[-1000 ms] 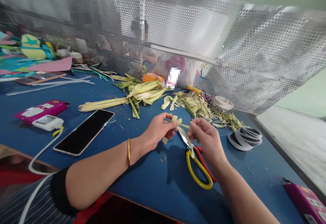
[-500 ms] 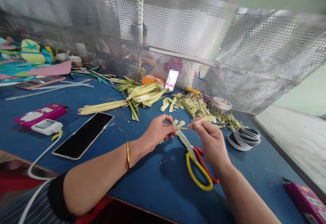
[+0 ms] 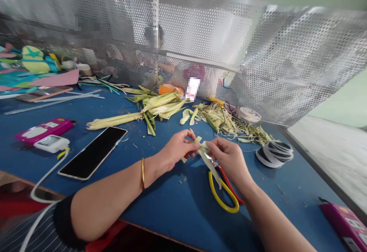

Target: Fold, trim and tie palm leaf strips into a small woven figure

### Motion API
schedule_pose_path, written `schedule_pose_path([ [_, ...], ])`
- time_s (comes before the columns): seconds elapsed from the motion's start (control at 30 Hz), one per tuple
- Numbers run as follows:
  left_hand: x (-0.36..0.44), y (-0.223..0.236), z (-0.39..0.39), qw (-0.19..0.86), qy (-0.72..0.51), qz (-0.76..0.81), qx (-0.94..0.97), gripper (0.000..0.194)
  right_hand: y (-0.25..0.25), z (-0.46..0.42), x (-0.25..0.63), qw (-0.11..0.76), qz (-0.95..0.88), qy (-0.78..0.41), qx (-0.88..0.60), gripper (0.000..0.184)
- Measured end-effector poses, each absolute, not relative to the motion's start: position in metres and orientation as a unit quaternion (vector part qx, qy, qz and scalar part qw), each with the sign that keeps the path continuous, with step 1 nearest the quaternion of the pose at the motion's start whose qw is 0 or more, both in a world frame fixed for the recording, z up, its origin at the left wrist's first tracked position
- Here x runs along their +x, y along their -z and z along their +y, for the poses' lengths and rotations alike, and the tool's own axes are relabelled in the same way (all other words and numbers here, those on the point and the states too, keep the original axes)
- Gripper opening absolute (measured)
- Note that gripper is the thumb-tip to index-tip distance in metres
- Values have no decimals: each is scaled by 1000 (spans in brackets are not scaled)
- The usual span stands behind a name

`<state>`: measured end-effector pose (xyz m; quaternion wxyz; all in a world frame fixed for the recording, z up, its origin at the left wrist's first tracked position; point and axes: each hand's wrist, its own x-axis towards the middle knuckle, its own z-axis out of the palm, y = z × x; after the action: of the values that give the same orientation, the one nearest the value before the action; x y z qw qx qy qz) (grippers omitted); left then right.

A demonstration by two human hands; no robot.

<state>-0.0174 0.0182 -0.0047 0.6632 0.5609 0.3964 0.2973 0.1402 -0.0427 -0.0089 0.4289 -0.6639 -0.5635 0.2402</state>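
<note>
Head view: I see left hand [image 3: 183, 145] and right hand [image 3: 229, 155] pinching separated corn-husk strips [image 3: 207, 162]; far husk bundle [image 3: 162, 105] looks unworked.

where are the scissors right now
In the head view, the scissors lie on the blue table right of centre, beside the right hand, partly behind the pale strip.

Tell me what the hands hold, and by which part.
The left hand pinches pale strips where they come together; the right hand is at the upper end of the hanging strip, its exact grip unclear.
</note>
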Motion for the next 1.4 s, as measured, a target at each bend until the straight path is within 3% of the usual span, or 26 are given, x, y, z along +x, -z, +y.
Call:
schedule_pose_path([
  [0.53, -14, 8, 12, 664, -294, 394, 563, 27, 11, -47, 132, 377, -606, -32, -700, 27],
  [0.8, -14, 9, 11, 666, -288, 392, 566, 19, 17, -47, 131, 368, -613, -23, -699, 27],
  [1.03, -14, 10, 11, 686, -283, 388, 547, 21, 19, -44, 136, 421, -604, -149, -660, 30],
  [1.3, -14, 7, 11, 693, -266, 407, 532, 13, 19, -48, 133, 415, -626, -36, -660, 28],
  [1.4, -13, 7, 11, 694, -265, 405, 532, 10, 15, -48, 133, 402, -656, -53, -637, 28],
])
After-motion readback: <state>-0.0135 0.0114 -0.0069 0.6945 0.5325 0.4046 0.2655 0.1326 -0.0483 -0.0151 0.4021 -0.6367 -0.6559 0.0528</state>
